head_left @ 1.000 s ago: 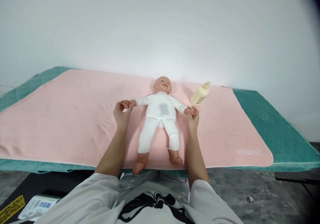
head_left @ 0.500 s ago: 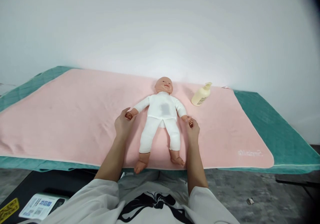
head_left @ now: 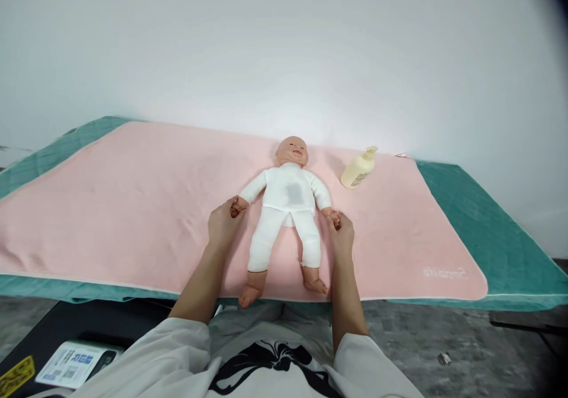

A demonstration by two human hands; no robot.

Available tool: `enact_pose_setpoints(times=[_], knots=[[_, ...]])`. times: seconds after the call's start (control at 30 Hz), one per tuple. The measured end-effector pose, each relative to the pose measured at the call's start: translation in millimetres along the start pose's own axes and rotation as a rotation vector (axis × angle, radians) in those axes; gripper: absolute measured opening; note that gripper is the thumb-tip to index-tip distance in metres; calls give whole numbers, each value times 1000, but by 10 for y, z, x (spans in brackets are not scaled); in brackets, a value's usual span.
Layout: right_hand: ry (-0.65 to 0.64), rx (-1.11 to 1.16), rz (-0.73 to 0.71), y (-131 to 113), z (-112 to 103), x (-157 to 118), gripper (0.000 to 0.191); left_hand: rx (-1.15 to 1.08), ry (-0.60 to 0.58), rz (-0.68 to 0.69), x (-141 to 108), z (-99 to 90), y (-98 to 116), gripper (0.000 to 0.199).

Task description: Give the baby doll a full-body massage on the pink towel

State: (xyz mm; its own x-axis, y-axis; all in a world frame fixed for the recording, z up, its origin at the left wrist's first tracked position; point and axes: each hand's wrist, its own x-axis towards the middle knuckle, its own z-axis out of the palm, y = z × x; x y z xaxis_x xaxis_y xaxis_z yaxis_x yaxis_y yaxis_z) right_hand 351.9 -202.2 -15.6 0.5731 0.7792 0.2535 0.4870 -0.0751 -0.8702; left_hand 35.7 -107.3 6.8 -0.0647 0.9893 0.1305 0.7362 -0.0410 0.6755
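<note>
A baby doll [head_left: 289,190] in a white top and white trousers lies on its back on a pink mat [head_left: 146,209], its head toward the wall and its bare feet near the front edge. At the doll's hand on the left of the view, my left hand [head_left: 223,223] is closed around the small fingers. My right hand [head_left: 342,236] grips the doll's other hand between thumb and fingers. The doll's arms slant outward and down from its body. A grey patch shows on the chest of the top.
A cream pump bottle [head_left: 358,168] lies tilted on the mat, right of the doll's head. Under the mat is a green quilted cover [head_left: 488,232]. A white wall [head_left: 284,49] stands behind. At the lower left, a box with a white label [head_left: 71,363] rests on a black surface.
My left hand has moved slightly right and closed more around the doll's hand, and that doll arm has shifted inward and a little down. My right hand has barely moved.
</note>
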Motion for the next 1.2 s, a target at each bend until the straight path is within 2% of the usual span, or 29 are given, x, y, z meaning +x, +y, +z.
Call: enact_pose_setpoints(times=[0.2, 0.4, 0.57, 0.77, 0.9, 1.1, 1.2], knots=[[98, 30, 114, 20, 13, -12, 40, -311, 88, -120, 70, -58, 23, 55], [194, 133, 146, -14, 8, 113, 50, -572, 171, -109, 301, -29, 6, 60], [302, 140, 137, -181, 24, 188, 56, -579, 260, -58, 520, -43, 98, 57], [423, 145, 77, -308, 134, 421, 60, -583, 409, -85, 815, -5, 295, 52], [356, 143, -46, -312, 323, 622, 63, -649, 410, -50, 1022, 154, 402, 61], [139, 2, -232, -242, 602, 865, 74, -597, 189, 117, 1167, 491, 566, 110], [80, -27, -274, -210, 702, 991, 73, -516, 141, 232, 1200, 603, 626, 107]])
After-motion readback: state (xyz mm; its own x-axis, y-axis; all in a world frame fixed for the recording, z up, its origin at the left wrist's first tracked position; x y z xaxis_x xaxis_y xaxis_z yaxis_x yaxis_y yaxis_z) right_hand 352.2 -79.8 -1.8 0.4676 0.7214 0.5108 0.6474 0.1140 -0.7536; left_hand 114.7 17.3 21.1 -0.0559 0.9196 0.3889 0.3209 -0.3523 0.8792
